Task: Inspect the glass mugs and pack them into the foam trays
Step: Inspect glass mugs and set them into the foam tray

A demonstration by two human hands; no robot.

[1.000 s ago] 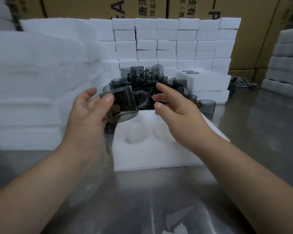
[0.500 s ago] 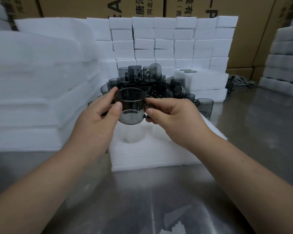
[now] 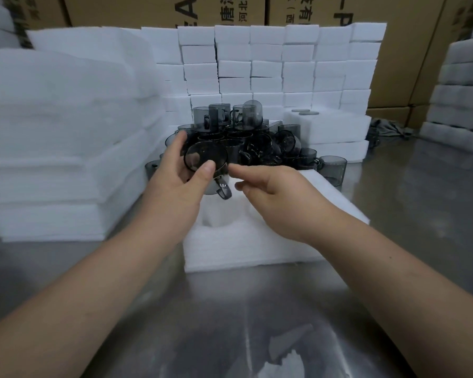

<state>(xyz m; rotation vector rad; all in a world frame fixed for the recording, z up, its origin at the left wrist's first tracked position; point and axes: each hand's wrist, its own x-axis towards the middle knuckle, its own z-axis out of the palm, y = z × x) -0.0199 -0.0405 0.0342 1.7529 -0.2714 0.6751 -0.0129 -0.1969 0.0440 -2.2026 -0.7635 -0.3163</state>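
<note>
At frame centre the left hand [image 3: 180, 184] grips a smoky grey glass mug [image 3: 205, 159], tilted, thumb in front, its handle hanging down. The right hand [image 3: 273, 186] hovers just right of it, fingers loose, holding nothing. Directly below lies a white foam tray [image 3: 243, 246] with round pockets. A grey steel tabletop [image 3: 230, 309] spreads across the lower frame.

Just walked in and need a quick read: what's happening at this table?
A person is checking a smoky glass mug, gripped in the left hand and tipped on its side, handle down. The right hand hovers open just beside it. Below sits a white foam tray whose visible pocket is empty, and a pile of mugs waits behind it.
</note>
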